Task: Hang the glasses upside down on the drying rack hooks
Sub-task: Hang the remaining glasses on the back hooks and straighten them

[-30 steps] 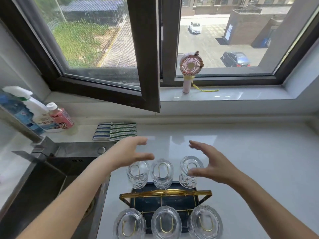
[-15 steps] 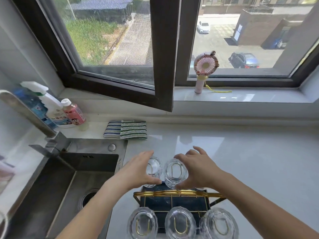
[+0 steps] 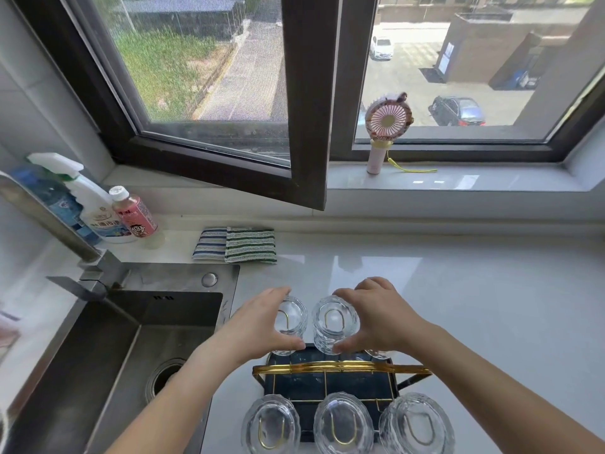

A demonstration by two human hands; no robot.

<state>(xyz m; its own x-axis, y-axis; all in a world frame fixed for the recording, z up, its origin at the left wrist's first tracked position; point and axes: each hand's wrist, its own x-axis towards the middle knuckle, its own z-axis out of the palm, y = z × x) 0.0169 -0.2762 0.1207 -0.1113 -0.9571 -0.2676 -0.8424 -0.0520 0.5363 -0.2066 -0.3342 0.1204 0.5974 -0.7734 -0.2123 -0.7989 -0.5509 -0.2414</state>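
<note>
A gold wire drying rack on a dark tray stands on the counter in front of me. Three clear glasses hang upside down on its near hooks: left, middle, right. In the far row, my left hand curls round the far-left glass, fingers behind it and thumb in front. My right hand brackets the far-middle glass between fingertips and thumb. Its palm hides most of the far-right glass.
A steel sink with a tap lies left of the rack. Behind it stand a spray bottle and a pink bottle. Folded striped cloths lie by the wall. A pink hand fan stands on the sill; an open window sash overhangs the counter.
Both hands came down from open above the far row and closed in onto its glasses. The view shifted slightly left and closer.
</note>
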